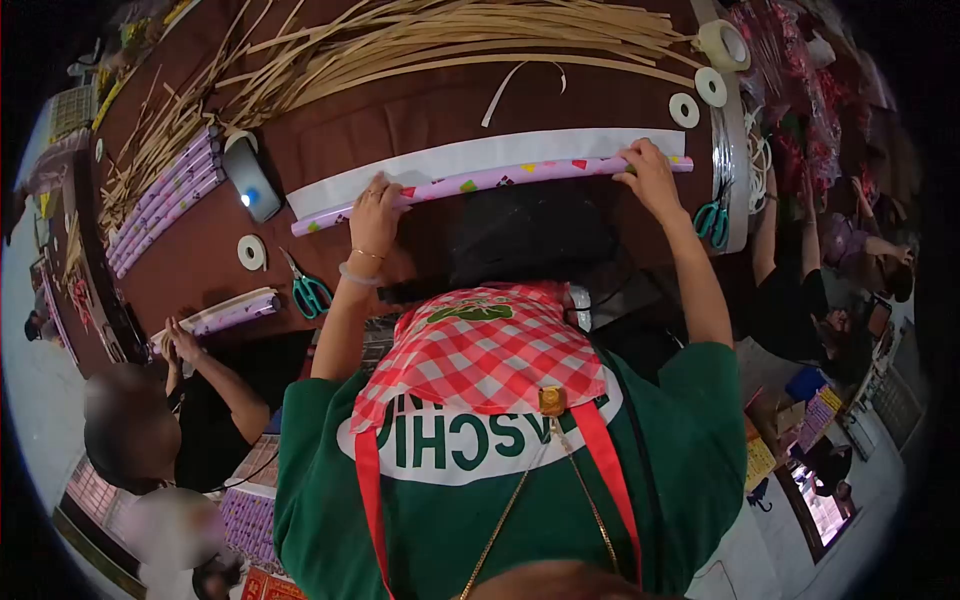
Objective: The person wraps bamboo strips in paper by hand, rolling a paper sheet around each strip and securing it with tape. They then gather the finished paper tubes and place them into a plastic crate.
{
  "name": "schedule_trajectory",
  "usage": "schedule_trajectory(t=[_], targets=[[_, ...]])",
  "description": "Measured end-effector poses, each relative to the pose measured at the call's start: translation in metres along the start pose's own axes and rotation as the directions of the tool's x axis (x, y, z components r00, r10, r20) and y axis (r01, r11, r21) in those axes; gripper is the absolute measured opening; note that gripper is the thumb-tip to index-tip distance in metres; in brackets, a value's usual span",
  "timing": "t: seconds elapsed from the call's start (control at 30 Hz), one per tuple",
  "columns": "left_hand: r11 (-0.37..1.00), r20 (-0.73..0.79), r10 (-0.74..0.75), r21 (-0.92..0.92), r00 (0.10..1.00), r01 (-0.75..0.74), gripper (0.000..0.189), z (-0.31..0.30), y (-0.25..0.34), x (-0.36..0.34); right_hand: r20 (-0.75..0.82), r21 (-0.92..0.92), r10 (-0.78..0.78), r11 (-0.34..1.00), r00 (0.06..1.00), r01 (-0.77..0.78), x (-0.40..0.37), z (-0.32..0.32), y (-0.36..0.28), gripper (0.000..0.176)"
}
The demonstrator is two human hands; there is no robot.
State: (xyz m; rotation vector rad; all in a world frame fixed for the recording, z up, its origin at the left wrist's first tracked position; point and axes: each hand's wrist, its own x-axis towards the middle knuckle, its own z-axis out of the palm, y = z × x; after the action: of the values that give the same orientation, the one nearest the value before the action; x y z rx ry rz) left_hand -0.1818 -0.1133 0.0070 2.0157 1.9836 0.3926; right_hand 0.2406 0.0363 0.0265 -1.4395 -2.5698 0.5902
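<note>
A long roll of lilac patterned wrapping paper (490, 182) lies across the table in front of me, its white inner side (440, 158) spread flat behind it. My left hand (376, 215), with bracelets at the wrist, is closed over the roll toward its left end. Near the other end my right hand (650, 178) grips the tube, thumb in front and fingers over the top. Teal-handled scissors (310, 294) lie to the left of my left forearm. Another teal-handled pair of scissors (712, 224) is right of my right hand.
Long thin bamboo-like strips (470, 45) are heaped along the back. Finished lilac rolls (165, 205) and a phone (250, 180) lie left. Tape rolls (684, 110) sit at right, another tape roll (252, 252) at left. A co-worker's hands (180, 342) hold a roll at lower left.
</note>
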Motion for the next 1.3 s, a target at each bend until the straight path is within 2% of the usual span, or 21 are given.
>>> schedule_trajectory(t=[0.07,0.17,0.23,0.33,0.43,0.5,0.53,0.57,0.63,0.67,0.73,0.8,0.83,0.87,0.93,1.0,1.03,1.1,1.17,1.23,1.3], targets=[[0.998,-0.082,0.055,0.009,0.995,-0.054,0.036,0.003,-0.003,-0.001,0.051,-0.024,0.026,0.999,0.998,-0.024,0.011,-0.009,-0.006,0.028],[0.999,-0.08,0.043,0.027,0.996,-0.041,0.036,0.007,-0.006,-0.004,-0.084,-0.019,0.041,0.999,0.996,-0.042,0.053,-0.015,-0.021,0.038],[0.998,-0.091,0.056,0.013,0.994,-0.055,0.036,0.006,-0.007,-0.006,-0.051,0.207,0.315,0.931,0.948,-0.299,0.097,0.001,-0.032,0.039],[0.999,-0.049,0.036,0.009,0.998,-0.036,0.034,0.001,-0.001,-0.003,-0.153,0.084,0.376,0.926,0.914,-0.368,0.142,0.031,-0.047,0.037],[0.999,-0.067,0.03,-0.01,0.997,-0.031,0.034,0.001,0.003,-0.003,-0.211,0.373,0.358,0.89,0.909,-0.264,0.146,0.053,-0.026,0.021],[0.996,-0.071,0.087,0.001,0.994,-0.087,0.031,-0.003,0.003,-0.001,-0.457,0.616,0.466,0.781,0.757,-0.109,0.12,0.029,-0.003,0.015],[0.996,-0.038,0.083,0.035,0.996,-0.081,0.033,-0.003,0.003,0.0,-0.48,0.591,0.544,0.78,0.688,-0.204,0.1,0.016,0.035,0.013],[0.996,-0.033,0.089,0.033,0.995,-0.088,0.033,-0.004,0.003,0.001,-0.353,0.773,0.743,0.574,0.569,-0.269,0.073,-0.021,0.048,0.014],[0.995,-0.028,0.084,0.057,0.996,-0.082,0.033,-0.005,0.006,0.0,-0.67,0.604,0.665,0.747,0.331,-0.277,0.016,-0.053,0.12,0.014],[0.995,-0.029,0.084,0.052,0.996,-0.082,0.033,-0.004,0.005,-0.001,-0.653,0.671,0.722,0.692,0.228,-0.268,-0.018,-0.051,0.183,0.017],[0.995,-0.046,0.08,0.068,0.996,-0.077,0.033,0.0,0.001,-0.002,-0.667,0.546,0.744,0.536,0.053,-0.644,-0.074,-0.061,0.264,0.022],[0.998,-0.025,0.053,0.042,0.998,-0.052,0.03,0.001,-0.001,-0.002,-0.62,0.359,0.782,0.358,0.067,-0.862,-0.093,-0.08,0.261,0.028],[0.999,0.004,0.019,0.04,1.0,-0.019,0.029,0.002,-0.002,-0.003,-0.246,0.572,0.967,0.097,-0.058,-0.815,-0.089,-0.094,0.251,0.036],[0.999,-0.002,0.028,0.042,1.0,-0.028,0.028,-0.002,0.004,-0.001,-0.256,0.572,0.964,0.093,-0.069,-0.815,-0.095,-0.089,0.264,0.036],[0.996,-0.009,0.061,0.07,0.998,-0.06,0.028,-0.002,0.008,0.003,-0.173,0.487,0.985,0.068,-0.02,-0.871,-0.1,-0.066,0.271,0.041],[0.989,-0.007,0.08,0.122,0.997,-0.078,0.028,-0.004,0.005,0.0,-0.557,0.211,0.795,0.413,0.238,-0.886,-0.095,-0.044,0.257,0.038],[0.99,-0.013,0.067,0.122,0.998,-0.065,0.029,-0.004,0.004,-0.001,-0.619,0.233,0.713,0.566,0.329,-0.791,-0.065,-0.056,0.195,0.028],[0.991,-0.059,0.075,0.111,0.995,-0.068,0.029,-0.005,0.005,-0.001,-0.551,0.274,0.524,0.849,0.649,-0.453,-0.034,-0.029,0.151,0.021],[0.996,-0.042,0.051,0.075,0.998,-0.048,0.029,-0.007,0.007,0.002,-0.206,0.347,0.251,0.922,0.946,-0.169,0.0,-0.03,0.047,0.02],[0.996,-0.046,0.063,0.069,0.997,-0.06,0.031,-0.007,0.006,0.002,-0.023,0.156,-0.146,0.977,0.989,0.148,0.016,-0.021,-0.01,0.024],[0.997,-0.034,0.032,0.065,0.999,-0.03,0.032,-0.004,0.002,0.001,0.138,0.111,-0.213,0.974,0.967,0.198,0.023,0.0,-0.014,0.032]])
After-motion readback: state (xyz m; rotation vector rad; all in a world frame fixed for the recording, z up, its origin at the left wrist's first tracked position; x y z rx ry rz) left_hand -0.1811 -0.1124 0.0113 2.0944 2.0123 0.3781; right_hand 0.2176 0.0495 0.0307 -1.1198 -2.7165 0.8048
